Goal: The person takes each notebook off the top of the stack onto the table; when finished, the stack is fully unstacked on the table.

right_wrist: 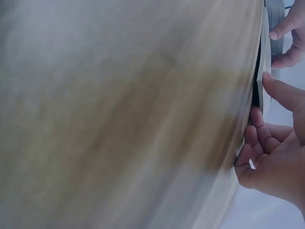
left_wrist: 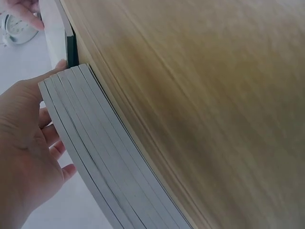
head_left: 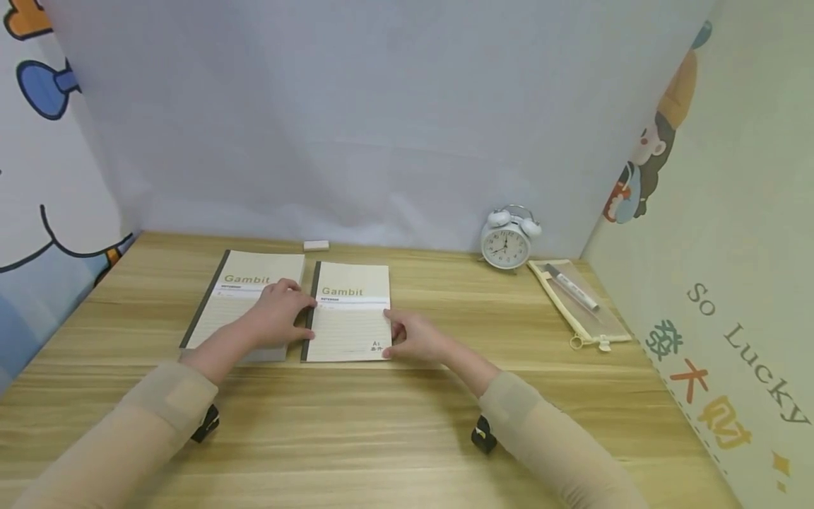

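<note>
A cream notebook (head_left: 352, 329) printed "Gambit", with a dark spine, is between the two hands in the head view. The left hand (head_left: 280, 314) reaches over a stack of similar notebooks (head_left: 210, 318) and holds the spine side with thumb and fingertip. The right hand (head_left: 416, 338) grips the opposite edge; in the right wrist view its thumb lies on the cover and its other fingers curl near the underside. A dark gap shows under the notebook's edge (right_wrist: 260, 88). The left wrist view shows several layered pages edges of the stack (left_wrist: 109, 148) beside the left hand (left_wrist: 28, 143).
Behind the notebooks lies a small white eraser-like block (head_left: 316, 246). A white twin-bell alarm clock (head_left: 505, 244) stands at the back right. Next to it is a mesh zip pouch (head_left: 604, 325) with a marker (head_left: 572, 287) on it. Printed walls border the wooden table (head_left: 356, 438).
</note>
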A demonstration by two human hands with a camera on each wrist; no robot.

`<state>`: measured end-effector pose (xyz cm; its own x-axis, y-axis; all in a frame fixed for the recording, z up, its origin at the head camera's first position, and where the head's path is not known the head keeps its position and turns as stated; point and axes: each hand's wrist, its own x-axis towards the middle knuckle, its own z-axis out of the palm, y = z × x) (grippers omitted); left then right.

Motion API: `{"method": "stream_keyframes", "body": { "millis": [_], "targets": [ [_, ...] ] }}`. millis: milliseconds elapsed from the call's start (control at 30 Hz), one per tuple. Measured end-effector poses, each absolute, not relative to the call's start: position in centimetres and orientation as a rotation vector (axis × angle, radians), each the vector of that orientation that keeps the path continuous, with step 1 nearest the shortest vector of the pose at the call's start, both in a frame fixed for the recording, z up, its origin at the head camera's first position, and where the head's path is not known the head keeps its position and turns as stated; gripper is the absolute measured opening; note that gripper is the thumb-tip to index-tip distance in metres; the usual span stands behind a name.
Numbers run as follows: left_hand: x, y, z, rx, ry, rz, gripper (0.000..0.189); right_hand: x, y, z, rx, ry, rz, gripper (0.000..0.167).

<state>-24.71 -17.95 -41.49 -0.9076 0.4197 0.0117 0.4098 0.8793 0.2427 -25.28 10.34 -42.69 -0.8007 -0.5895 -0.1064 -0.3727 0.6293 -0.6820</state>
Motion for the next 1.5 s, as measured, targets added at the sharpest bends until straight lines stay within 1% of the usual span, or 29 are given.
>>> {"method": "stream_keyframes", "body": {
  "millis": [100, 233, 333, 467, 800, 1033, 1233, 1367, 1500],
  "targets": [
    [-24.7, -17.9, -41.5, 0.715, 3.019, 0.293, 0.052, -25.3, 10.3, -42.8, -0.798, 2.572, -0.865, 0.074],
    [-24.6, -18.0, -41.6, 0.760, 3.037, 0.226, 0.048, -25.3, 10.1, -42.9, -0.822, 2.611, -0.767, 0.072],
    [-24.6, -18.1, -41.5, 0.756, 3.048, 0.250, 0.050, -25.2, 10.2, -42.7, -0.816, 2.614, -0.769, 0.073],
    [-24.4, -18.9, -40.9, 0.736, 3.058, 0.351, 0.058, -25.0, 10.2, -41.8, -0.822, 2.604, -0.792, 0.075],
    [-23.7, -23.9, -38.5, 0.687, 3.067, 0.550, 0.067, -25.0, 8.9, -38.7, -0.848, 2.640, -0.849, 0.074],
    [-23.2, -27.8, -38.2, 0.677, 3.076, 0.622, 0.075, -25.0, 6.6, -37.2, -0.917, 2.662, -0.894, 0.076],
    [-23.4, -30.5, -39.1, 0.639, 3.100, 0.543, 0.085, -24.8, 3.4, -37.8, -0.892, 2.661, -0.867, 0.080],
    [-23.5, -31.9, -39.8, 0.589, 3.081, 0.571, 0.091, -24.8, 1.5, -39.2, -0.861, 2.643, -0.852, 0.083],
    [-23.4, -32.8, -40.5, 0.529, 3.051, 0.654, 0.093, -24.8, 0.0, -40.7, -0.862, 2.623, -0.876, 0.084]
  ]
}}
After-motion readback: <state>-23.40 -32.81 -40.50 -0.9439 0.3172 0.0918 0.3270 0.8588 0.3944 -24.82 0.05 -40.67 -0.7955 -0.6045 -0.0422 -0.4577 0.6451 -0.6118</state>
